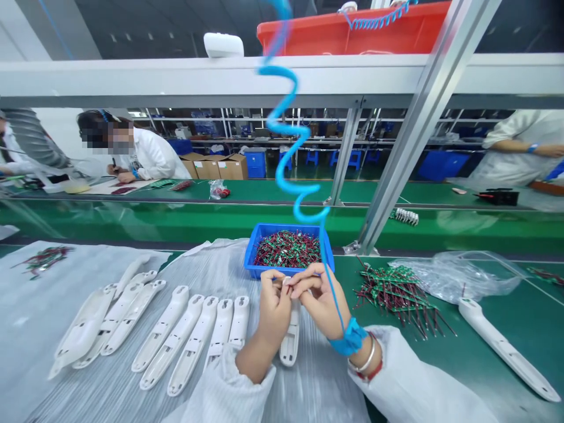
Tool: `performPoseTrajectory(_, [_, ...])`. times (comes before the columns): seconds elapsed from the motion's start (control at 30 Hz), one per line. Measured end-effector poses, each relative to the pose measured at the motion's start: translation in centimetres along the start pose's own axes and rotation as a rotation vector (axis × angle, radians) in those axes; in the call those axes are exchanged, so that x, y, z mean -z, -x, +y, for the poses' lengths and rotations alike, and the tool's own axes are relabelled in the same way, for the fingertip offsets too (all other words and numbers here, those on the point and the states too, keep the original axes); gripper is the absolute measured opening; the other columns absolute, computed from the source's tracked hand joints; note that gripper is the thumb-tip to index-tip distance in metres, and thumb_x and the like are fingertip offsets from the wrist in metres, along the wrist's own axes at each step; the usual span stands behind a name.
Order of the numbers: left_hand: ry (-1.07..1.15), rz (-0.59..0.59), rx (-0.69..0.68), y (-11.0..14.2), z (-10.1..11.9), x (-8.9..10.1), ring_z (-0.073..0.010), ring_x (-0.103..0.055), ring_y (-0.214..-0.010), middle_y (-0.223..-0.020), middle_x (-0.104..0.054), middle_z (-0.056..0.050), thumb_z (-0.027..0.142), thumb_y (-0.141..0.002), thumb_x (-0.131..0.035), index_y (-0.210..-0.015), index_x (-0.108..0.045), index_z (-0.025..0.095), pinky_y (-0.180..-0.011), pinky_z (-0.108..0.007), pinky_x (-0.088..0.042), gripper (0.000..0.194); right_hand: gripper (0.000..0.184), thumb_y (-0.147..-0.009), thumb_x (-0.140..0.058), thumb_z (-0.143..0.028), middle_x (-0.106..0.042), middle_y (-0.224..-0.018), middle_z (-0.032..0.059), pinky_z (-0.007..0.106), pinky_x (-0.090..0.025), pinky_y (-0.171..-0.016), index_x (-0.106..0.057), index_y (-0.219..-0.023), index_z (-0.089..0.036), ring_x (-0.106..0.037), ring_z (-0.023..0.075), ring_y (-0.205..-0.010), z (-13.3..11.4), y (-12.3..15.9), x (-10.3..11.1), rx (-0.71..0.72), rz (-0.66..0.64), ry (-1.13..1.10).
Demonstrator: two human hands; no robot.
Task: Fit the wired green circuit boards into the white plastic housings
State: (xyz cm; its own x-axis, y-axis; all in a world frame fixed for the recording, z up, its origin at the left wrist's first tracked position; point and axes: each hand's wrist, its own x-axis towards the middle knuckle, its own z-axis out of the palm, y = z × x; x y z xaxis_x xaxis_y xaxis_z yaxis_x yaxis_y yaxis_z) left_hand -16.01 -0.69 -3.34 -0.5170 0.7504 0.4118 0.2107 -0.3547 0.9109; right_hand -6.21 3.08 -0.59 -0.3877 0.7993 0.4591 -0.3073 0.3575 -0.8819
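Note:
My left hand [274, 305] is closed around the upper end of a white plastic handle shell [289, 346], whose hollow lower half points toward me. My right hand [319, 296] meets it there with fingers pinched together. A speck of dark red shows between the fingertips, but what they pinch is mostly hidden. Just beyond the hands stands a blue bin [252, 267] full of small green circuit boards with dark red wires. To the right lies a loose pile of wired green boards [396, 294]. A blue band with a coiled cord [294, 188] circles my right wrist.
Several white shells [194, 346] lie in a row at left on plastic sheeting [26, 299], with more stacked beyond [88, 323]. Another shell [506, 346] rests far right near a clear bag [458, 276]. A metal post [423, 135] rises ahead. Co-workers sit across the green belt [211, 220].

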Motion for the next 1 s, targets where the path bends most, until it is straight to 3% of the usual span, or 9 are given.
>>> performPoseTrajectory(0.17, [0.051, 0.029, 0.193, -0.8, 0.9, -0.1, -0.0111, -0.054, -0.052, -0.060, -0.052, 0.007, 0.029, -0.085, -0.049, -0.095, -0.042, 0.020, -0.052, -0.025, -0.042, 0.015, 0.051, -0.070, -0.067, -0.020, -0.053, -0.123, 0.0072, 0.038, -0.047, -0.091, -0.040, -0.113, -0.026, -0.052, 0.0194, -0.112, 0.1, -0.1, 1.1, -0.014, 0.010, 0.176])
performPoseTrajectory(0.3, [0.072, 0.041, 0.303, -0.8, 0.6, -0.7, -0.0126, -0.058, -0.056, -0.070, -0.057, 0.004, 0.035, -0.088, -0.044, -0.106, -0.035, 0.020, -0.054, -0.027, -0.046, 0.025, 0.064, -0.070, -0.065, -0.030, -0.046, -0.125, 0.0124, 0.041, -0.052, -0.080, -0.034, -0.126, -0.023, -0.053, 0.0242, -0.106, 0.8, 2.0, 1.7, -0.167, -0.081, 0.412])
performPoseTrajectory(0.37, [0.063, 0.017, 0.343, -0.3, 0.3, -1.5, -0.0140, -0.061, -0.060, -0.077, -0.059, 0.001, 0.038, -0.088, -0.041, -0.110, -0.033, 0.019, -0.057, -0.029, -0.049, 0.030, 0.060, -0.074, -0.061, -0.032, -0.043, -0.126, 0.0135, 0.043, -0.049, -0.087, -0.036, -0.128, -0.021, -0.048, 0.0262, -0.112, 1.1, 3.3, 1.9, -0.141, -0.124, 0.511])
performPoseTrajectory(0.53, [-0.051, -0.205, 0.336, 1.2, 0.7, -3.2, -0.0189, -0.068, -0.081, -0.100, -0.066, -0.014, 0.046, -0.090, -0.026, -0.121, -0.028, 0.016, -0.068, -0.033, -0.054, 0.043, 0.061, -0.077, -0.055, -0.024, -0.034, -0.132, 0.0129, 0.041, -0.031, -0.106, -0.034, -0.134, -0.018, -0.036, 0.0244, -0.126, 1.2, 5.6, 3.0, -0.085, -0.094, 0.616])
performPoseTrajectory(0.63, [-0.210, -0.398, 0.240, 1.3, 1.5, -1.8, -0.0211, -0.063, -0.101, -0.112, -0.066, -0.013, 0.047, -0.088, -0.032, -0.122, -0.043, 0.020, -0.086, -0.036, -0.049, 0.045, 0.058, -0.078, -0.050, -0.019, -0.042, -0.125, 0.0113, 0.041, -0.035, -0.103, -0.037, -0.134, -0.021, -0.042, 0.0222, -0.120, 0.8, 6.4, 5.3, -0.027, -0.044, 0.585])
performPoseTrajectory(0.7, [-0.362, -0.484, 0.159, 0.9, 1.4, 0.8, -0.0253, -0.050, -0.119, -0.124, -0.061, -0.010, 0.045, -0.081, -0.046, -0.115, -0.055, 0.023, -0.101, -0.042, -0.037, 0.042, 0.056, -0.076, -0.052, -0.021, -0.048, -0.119, 0.0106, 0.041, -0.039, -0.099, -0.041, -0.132, -0.022, -0.047, 0.0229, -0.114, 0.1, 6.9, 8.5, -0.014, 0.027, 0.611])
performPoseTrajectory(0.8, [-0.648, -0.420, 0.072, 0.1, -0.5, 6.2, -0.0390, -0.025, -0.133, -0.131, -0.053, -0.017, 0.041, -0.073, -0.049, -0.106, -0.063, 0.015, -0.106, -0.060, -0.013, 0.044, 0.056, -0.072, -0.056, -0.024, -0.054, -0.116, 0.0094, 0.041, -0.046, -0.091, -0.048, -0.127, -0.022, -0.053, 0.0242, -0.107, -2.0, 7.9, 16.4, -0.115, 0.204, 0.796])
performPoseTrajectory(0.9, [-0.866, -0.356, 0.032, 0.1, -3.5, 10.9, -0.0442, -0.025, -0.131, -0.126, -0.054, -0.025, 0.033, -0.076, -0.037, -0.104, -0.063, 0.006, -0.101, -0.066, -0.013, 0.047, 0.055, -0.072, -0.054, -0.028, -0.059, -0.116, 0.0086, 0.032, -0.052, -0.079, -0.049, -0.126, -0.019, -0.062, 0.0216, -0.095, -4.8, 9.5, 25.8, -0.343, 0.369, 1.127])
performPoseTrajectory(1.0, [-1.146, -0.399, -0.038, 1.0, -5.4, 13.0, -0.0453, -0.038, -0.123, -0.123, -0.054, -0.028, 0.028, -0.081, -0.029, -0.115, -0.057, -0.001, -0.097, -0.062, -0.026, 0.053, 0.050, -0.066, -0.058, -0.025, -0.064, -0.108, 0.0128, 0.033, -0.052, -0.076, -0.060, -0.114, -0.014, -0.064, 0.0253, -0.089, -6.6, 10.9, 32.7, -0.414, 0.506, 1.297])
